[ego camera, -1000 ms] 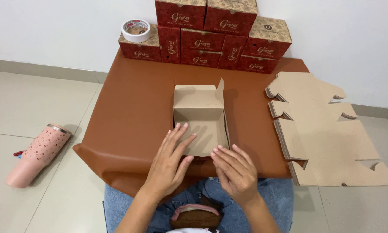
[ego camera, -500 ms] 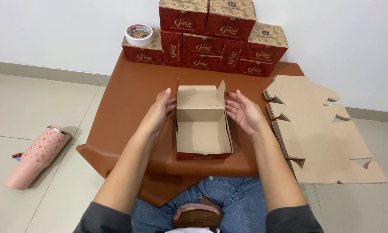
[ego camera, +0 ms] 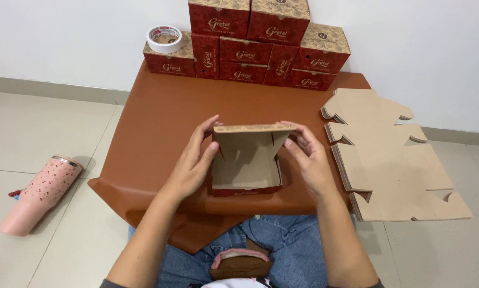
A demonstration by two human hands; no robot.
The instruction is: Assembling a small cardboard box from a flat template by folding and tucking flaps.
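A white wall (ego camera: pixel 420 48) meets a pale tiled floor (ego camera: pixel 42 133) along a grey skirting (ego camera: pixel 47 88). A brown mat (ego camera: pixel 159 133) covers part of the floor. The light is soft and even.

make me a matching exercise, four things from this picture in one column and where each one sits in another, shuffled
Things:
1. roll of tape
2. pink tumbler
3. flat cardboard blanks
4. half-folded box

Places:
A. lying on its side on the floor tiles, left of the brown mat
B. between the left hand and the right hand, lid flap tipped up
C. on top of a red box at the left end of the stacked boxes
D. piled at the right edge of the mat

Pairs: 1-C, 2-A, 3-D, 4-B
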